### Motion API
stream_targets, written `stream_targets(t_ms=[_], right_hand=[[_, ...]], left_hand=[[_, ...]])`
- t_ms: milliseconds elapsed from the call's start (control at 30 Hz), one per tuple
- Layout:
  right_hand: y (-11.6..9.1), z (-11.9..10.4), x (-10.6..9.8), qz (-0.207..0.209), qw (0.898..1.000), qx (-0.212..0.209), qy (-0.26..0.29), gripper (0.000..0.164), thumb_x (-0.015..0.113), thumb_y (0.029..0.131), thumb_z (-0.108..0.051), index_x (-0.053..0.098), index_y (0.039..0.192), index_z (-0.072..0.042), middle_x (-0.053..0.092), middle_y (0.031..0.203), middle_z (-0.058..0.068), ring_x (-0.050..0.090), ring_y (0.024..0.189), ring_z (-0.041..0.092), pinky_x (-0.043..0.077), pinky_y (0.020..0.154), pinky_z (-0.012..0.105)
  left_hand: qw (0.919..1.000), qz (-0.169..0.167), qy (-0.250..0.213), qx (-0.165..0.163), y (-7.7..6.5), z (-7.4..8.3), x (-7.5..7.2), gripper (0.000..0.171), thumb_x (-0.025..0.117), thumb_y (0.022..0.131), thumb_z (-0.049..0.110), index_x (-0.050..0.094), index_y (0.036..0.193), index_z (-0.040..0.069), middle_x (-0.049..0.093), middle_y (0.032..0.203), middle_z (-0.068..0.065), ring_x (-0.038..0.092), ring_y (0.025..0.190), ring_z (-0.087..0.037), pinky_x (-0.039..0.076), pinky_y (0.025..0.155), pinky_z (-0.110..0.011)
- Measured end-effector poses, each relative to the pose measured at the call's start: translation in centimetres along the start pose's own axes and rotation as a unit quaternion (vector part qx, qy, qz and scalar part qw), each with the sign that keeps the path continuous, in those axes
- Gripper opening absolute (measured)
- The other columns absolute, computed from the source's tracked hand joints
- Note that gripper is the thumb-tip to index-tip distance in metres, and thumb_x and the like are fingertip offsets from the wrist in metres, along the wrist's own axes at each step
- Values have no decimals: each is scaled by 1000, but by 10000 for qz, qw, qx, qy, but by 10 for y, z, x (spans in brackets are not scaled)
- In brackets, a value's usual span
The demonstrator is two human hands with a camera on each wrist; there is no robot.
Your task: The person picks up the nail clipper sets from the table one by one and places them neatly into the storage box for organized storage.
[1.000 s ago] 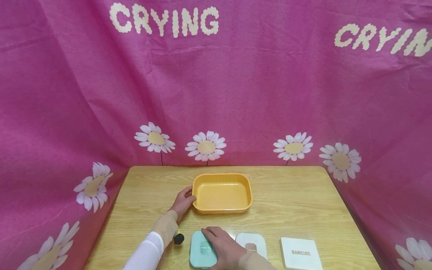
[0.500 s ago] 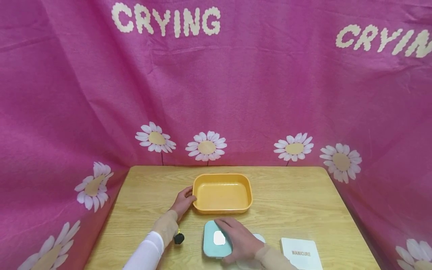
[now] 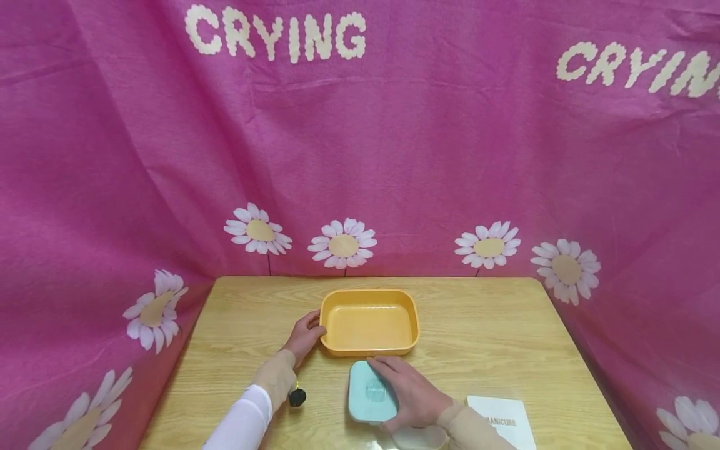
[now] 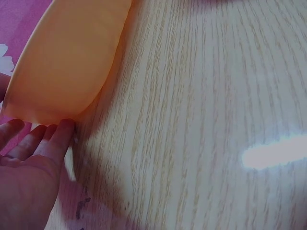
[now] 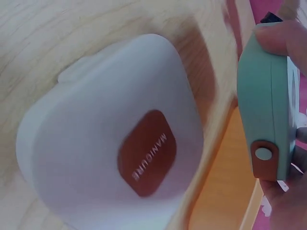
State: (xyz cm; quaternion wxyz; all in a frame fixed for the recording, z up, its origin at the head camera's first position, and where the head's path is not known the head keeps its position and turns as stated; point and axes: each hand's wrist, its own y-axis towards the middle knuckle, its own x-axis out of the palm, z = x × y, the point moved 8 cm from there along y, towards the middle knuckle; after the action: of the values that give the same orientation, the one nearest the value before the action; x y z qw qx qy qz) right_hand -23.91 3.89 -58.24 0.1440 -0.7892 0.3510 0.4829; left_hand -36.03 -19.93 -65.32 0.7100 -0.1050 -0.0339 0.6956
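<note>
My left hand (image 3: pixel 304 337) holds the left end of an orange rectangular tray (image 3: pixel 417 325). In the left wrist view, its fingertips press against the tray wall (image 4: pixel 72 62). My right hand (image 3: pixel 413 394) grips a mint-green manicure case (image 3: pixel 362 400) across its edges, just in front of the tray. The right wrist view has the green case (image 5: pixel 261 100) raised off the table, with a brown snap tab on its side. Below it lies a white manicure case (image 5: pixel 86 143) with a brown label; in the head view the right hand and wrist mostly hide it.
A square white box (image 3: pixel 500 431) marked MANICURE lies at the right, partly behind my right forearm. By my left wrist is a small black object (image 3: pixel 297 397) on a yellow cord. A pink flowered cloth (image 3: pixel 405 156) hangs behind the wooden table (image 3: pixel 478 331).
My right hand has lifted the green case and carried it rightward and forward, toward the tray. The left hand and the tray have stayed in place.
</note>
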Motion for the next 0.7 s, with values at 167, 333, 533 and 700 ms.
stream_targets(t_ms=[167, 333, 533, 700], right_hand=[[2, 2, -11, 134, 9999, -79, 28, 121, 99, 59, -40, 40, 161, -10, 46, 157, 8, 49, 138, 24, 47, 112, 47], [5, 9, -21, 97, 9999, 70, 70, 120, 100, 61, -38, 39, 161, -10, 45, 157, 7, 49, 138, 26, 48, 112, 48], [7, 25, -31, 107, 9994, 240, 213, 120, 100, 60, -30, 39, 161, -8, 44, 158, 10, 48, 139, 29, 47, 112, 52], [9, 38, -39, 132, 9991, 326, 252, 120, 99, 60, -29, 39, 161, -6, 45, 158, 15, 47, 140, 33, 46, 113, 55]], left_hand=[[9999, 15, -79, 95, 1, -1, -1, 60, 58, 90, -5, 48, 148, -12, 61, 136, -34, 62, 122, -39, 56, 88, -27], [9999, -6, -91, 87, 1, -1, -1, 60, 58, 90, -4, 48, 149, -12, 61, 137, -34, 62, 123, -39, 56, 90, -28], [9999, 7, -144, 88, 1, 0, -1, 60, 59, 90, -4, 48, 148, -12, 61, 136, -33, 63, 121, -36, 55, 89, -26], [9997, -33, -238, 49, 1, -1, 0, 59, 59, 89, -4, 49, 147, -12, 61, 136, -33, 63, 120, -33, 55, 89, -26]])
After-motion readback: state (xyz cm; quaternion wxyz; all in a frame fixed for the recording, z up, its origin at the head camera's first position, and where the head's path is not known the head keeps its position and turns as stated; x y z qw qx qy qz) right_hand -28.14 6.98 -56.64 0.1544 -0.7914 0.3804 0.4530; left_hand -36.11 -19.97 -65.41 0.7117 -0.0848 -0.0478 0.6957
